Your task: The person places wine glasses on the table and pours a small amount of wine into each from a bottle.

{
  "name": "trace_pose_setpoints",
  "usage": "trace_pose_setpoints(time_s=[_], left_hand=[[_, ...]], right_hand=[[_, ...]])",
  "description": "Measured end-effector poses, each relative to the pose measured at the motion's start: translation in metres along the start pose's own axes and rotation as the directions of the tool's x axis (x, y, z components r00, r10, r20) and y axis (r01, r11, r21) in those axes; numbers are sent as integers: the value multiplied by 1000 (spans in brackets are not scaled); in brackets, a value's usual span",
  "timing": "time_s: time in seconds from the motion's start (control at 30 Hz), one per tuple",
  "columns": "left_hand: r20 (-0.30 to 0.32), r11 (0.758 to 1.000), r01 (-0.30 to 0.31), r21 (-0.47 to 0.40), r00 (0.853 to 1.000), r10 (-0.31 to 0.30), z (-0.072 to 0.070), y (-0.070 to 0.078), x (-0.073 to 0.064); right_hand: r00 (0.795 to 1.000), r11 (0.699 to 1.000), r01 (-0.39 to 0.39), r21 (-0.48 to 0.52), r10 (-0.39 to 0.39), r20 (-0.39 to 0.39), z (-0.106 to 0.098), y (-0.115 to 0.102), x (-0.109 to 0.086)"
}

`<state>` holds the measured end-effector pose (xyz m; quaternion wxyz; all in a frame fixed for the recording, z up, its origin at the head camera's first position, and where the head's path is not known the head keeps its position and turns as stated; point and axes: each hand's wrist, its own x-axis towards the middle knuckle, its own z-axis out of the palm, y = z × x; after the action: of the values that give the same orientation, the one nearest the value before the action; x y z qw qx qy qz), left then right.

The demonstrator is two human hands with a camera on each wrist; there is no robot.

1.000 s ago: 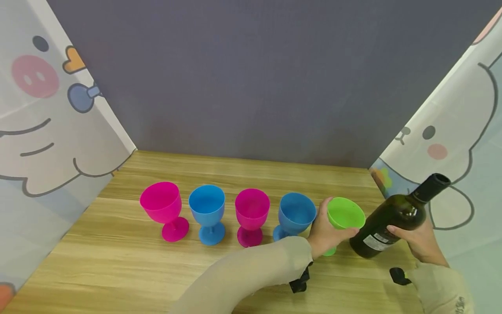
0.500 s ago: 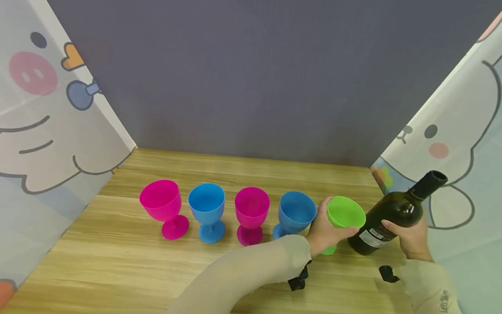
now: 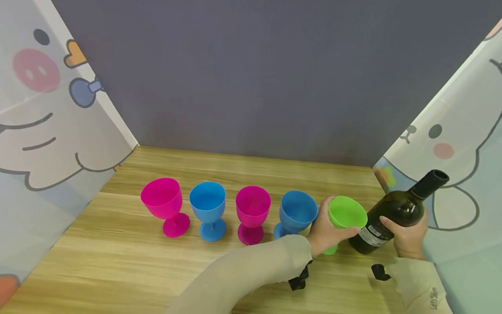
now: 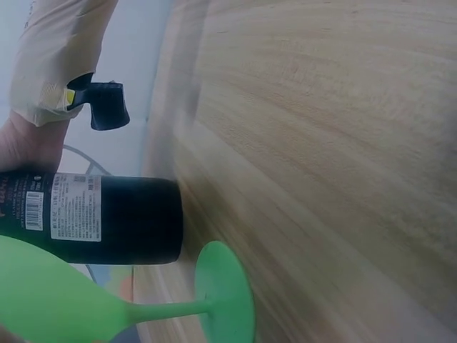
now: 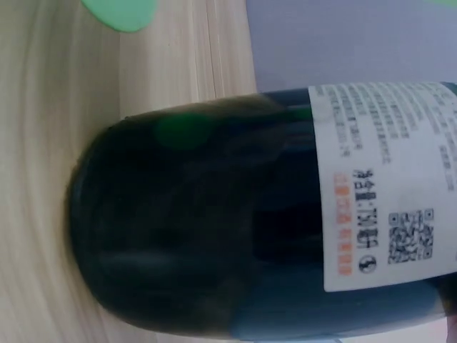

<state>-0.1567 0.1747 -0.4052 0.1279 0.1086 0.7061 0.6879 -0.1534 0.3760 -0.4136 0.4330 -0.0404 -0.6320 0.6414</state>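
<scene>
My left hand (image 3: 326,232) grips the bowl of a light green plastic goblet (image 3: 347,212), thumb across its near side. In the left wrist view the goblet's round foot (image 4: 225,296) appears at the tabletop; whether it touches cannot be told. Just right of the goblet, my right hand (image 3: 411,235) holds a dark glass wine bottle (image 3: 398,211) around its body, thumb on the near side. The bottle's neck is uncapped and appears up and to the right in the head view. Its white printed label (image 5: 385,186) fills part of the right wrist view, where the hand is mostly hidden.
Left of the green goblet stand a blue goblet (image 3: 298,211), a magenta goblet (image 3: 252,207), another blue goblet (image 3: 208,203) and another magenta goblet (image 3: 162,198), in a row on the wooden table (image 3: 117,261). A grey panel (image 3: 251,78) rises behind; cartoon-printed sheets flank both sides.
The right wrist and sleeve have swung left, and the bottle has shifted slightly with that hand. My left hand stays on the green goblet. The head view has moved a little.
</scene>
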Motion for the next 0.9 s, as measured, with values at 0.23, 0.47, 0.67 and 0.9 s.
trace_pose_setpoints(time_s=[0.23, 0.47, 0.67, 0.9], left_hand=[[5, 1000, -20, 6, 1000, 20, -2, -1, -1], [10, 999, -29, 24, 1000, 29, -5, 1, 1], [17, 999, -17, 43, 1000, 16, -5, 2, 1], [24, 998, -30, 47, 999, 29, -7, 2, 1]], right_hand=[[1000, 990, 14, -137, -18, -22, 1, 0, -2], [999, 963, 23, -270, -10, 48, 1, -6, 3], [990, 929, -21, -369, 71, 122, -1, -15, 4], [947, 856, 33, -515, 138, 291, -15, -38, 7]])
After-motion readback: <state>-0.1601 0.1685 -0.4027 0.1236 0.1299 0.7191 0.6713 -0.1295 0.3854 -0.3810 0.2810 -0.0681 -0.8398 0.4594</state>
